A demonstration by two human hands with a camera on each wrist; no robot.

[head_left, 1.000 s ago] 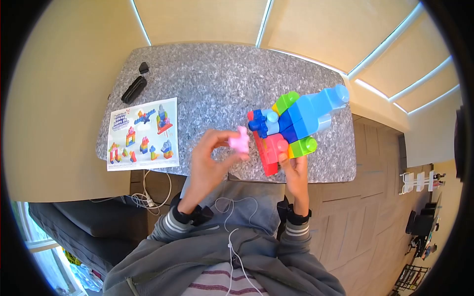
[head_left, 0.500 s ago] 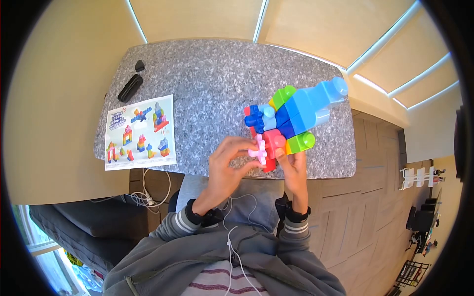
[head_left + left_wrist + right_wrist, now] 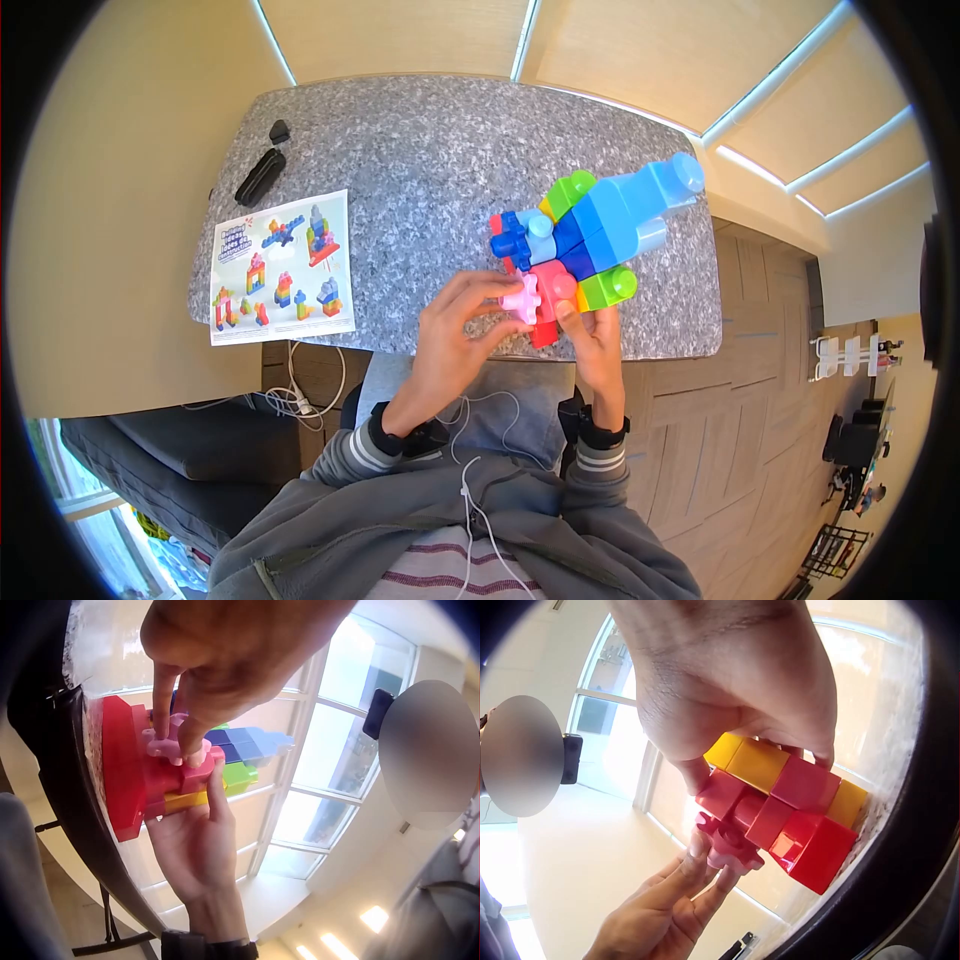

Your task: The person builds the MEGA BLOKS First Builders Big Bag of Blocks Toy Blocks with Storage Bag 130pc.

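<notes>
Between thumb and fingers my left hand [image 3: 450, 335] pinches a pink gear-shaped piece [image 3: 521, 298], which touches the side of a red block [image 3: 552, 284] on a colourful block build. My right hand [image 3: 597, 355] grips that build by its near side, thumb on the red block. Light blue blocks [image 3: 625, 212] rise at its far end, with green blocks [image 3: 608, 288] and a dark blue gear piece [image 3: 511, 246] around them. The right wrist view shows the pink gear [image 3: 731, 847] against the red side, beside yellow blocks [image 3: 757, 766].
A printed sheet of building ideas [image 3: 283, 270] lies at the left of the grey speckled table [image 3: 400, 150]. Behind it are a black case [image 3: 260, 177] and a small black object [image 3: 279, 131]. White cables [image 3: 300, 402] hang below the left edge.
The pink gear has moved right in my left hand, from apart to against the red block, and turned since half a second ago. My right hand keeps its grip on the build.
</notes>
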